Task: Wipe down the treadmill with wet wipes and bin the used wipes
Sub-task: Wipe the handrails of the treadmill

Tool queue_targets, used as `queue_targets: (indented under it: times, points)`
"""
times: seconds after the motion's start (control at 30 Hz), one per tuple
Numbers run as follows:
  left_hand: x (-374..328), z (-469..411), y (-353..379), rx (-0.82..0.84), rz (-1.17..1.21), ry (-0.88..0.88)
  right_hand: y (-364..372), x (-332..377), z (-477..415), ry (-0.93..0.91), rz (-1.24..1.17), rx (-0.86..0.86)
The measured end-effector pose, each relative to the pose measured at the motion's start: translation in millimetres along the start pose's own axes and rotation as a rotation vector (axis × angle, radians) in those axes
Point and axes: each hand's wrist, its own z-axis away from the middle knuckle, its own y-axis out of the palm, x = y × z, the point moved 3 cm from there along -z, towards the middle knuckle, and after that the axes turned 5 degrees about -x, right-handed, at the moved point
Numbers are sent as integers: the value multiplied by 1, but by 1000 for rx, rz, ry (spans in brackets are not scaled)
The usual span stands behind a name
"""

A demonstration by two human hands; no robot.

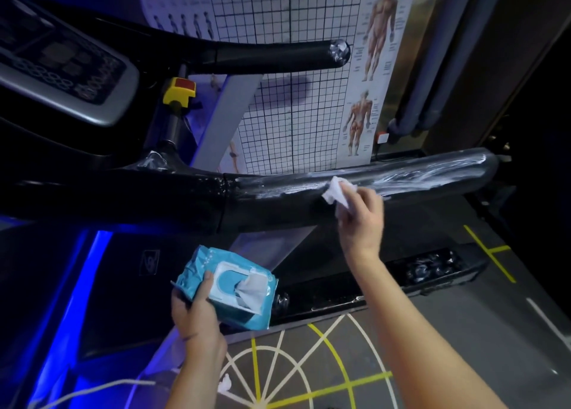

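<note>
My right hand [360, 215] grips a crumpled white wet wipe [338, 192] and presses it against the near black handrail [278, 192] of the treadmill. White streaks run along that rail to the right of the wipe. My left hand [193, 311] holds a light-blue pack of wet wipes [230, 285] below the rail; its flap is open and a white wipe sticks out. The far handrail [272, 55] crosses the top, and the console [58, 65] sits at the upper left.
A yellow and red safety stop [179, 92] hangs under the console. A grid chart with anatomy posters [309, 99] covers the wall behind. The floor [309, 371] carries yellow and white lines, with a small white scrap [224, 384] on it. Blue light glows at the lower left.
</note>
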Motion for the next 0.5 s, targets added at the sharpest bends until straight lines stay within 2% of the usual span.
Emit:
queue_targets:
  times: [0.1, 0.2, 0.37, 0.5]
  points:
    - [4, 4, 2, -19, -8, -25, -1, 4, 2, -26, 48, -47]
    - [8, 6, 4, -32, -38, -51, 11, 41, 23, -147, -70, -31]
    - [11, 7, 8, -49, -94, -21, 35, 72, 45, -543, -176, 310]
    - [10, 10, 7, -27, -151, -9, 27, 46, 28, -652, -142, 339]
